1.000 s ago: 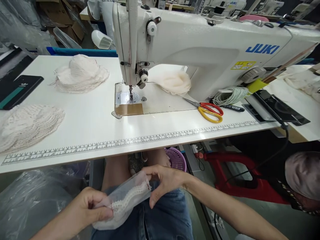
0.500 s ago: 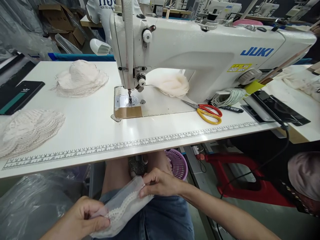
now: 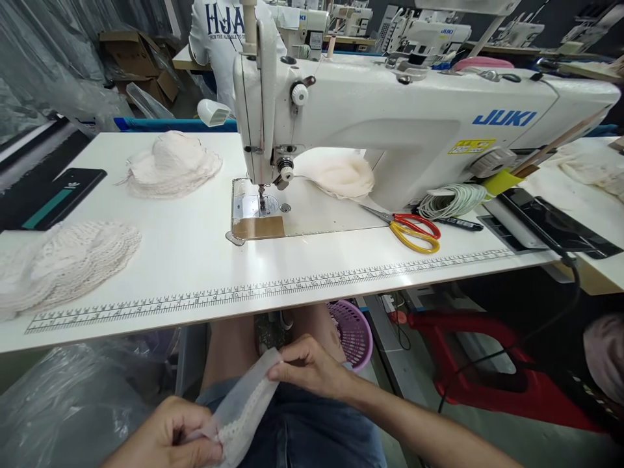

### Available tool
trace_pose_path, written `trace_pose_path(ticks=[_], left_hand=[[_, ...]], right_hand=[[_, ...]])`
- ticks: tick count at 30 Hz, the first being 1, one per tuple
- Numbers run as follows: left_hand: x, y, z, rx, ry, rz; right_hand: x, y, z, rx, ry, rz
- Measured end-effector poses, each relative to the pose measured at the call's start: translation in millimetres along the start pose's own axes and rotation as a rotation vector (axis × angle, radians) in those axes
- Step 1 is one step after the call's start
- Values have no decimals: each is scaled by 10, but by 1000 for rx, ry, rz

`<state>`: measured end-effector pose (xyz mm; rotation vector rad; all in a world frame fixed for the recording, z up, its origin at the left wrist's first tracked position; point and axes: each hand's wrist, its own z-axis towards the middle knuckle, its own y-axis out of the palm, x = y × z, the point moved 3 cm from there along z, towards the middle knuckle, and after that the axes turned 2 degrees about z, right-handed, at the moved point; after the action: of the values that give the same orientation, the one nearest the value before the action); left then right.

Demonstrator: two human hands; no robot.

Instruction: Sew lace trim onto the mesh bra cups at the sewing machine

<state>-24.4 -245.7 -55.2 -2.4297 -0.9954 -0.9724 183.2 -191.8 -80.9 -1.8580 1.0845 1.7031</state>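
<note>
Over my lap, a strip of sheer white fabric with a lace edge point(image 3: 246, 406) is stretched between my two hands, below the table edge. My left hand point(image 3: 168, 432) pinches its lower left end between thumb and fingers. At the upper right end, my right hand point(image 3: 309, 367) grips the strip the same way. Part of the fabric hangs below and is cut off by the frame. Ahead on the table stands a white sewing machine point(image 3: 429, 110), its presser foot point(image 3: 262, 198) over the metal plate. A cream fabric piece point(image 3: 348, 175) lies under the machine's arm.
Two stacks of lace pieces, one farther back point(image 3: 173, 166) and one nearer point(image 3: 68, 263), lie on the left. Red-and-yellow scissors point(image 3: 414, 232) and a coil of white cord point(image 3: 451, 201) sit to the right. Below are a purple basket point(image 3: 358, 335) and a red stool point(image 3: 448, 370). Another person point(image 3: 219, 39) is behind.
The view has shifted, so the table and machine appear slightly lower and farther right. Both hands still hold the strip, which is now turned more steeply, showing less of the lace's face.
</note>
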Motion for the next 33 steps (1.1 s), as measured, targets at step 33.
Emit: trace_pose_path(ticks=[33], left_hand=[[86, -158, 169, 415, -8, -703]], right_hand=[[109, 912, 74, 344, -652, -1170]])
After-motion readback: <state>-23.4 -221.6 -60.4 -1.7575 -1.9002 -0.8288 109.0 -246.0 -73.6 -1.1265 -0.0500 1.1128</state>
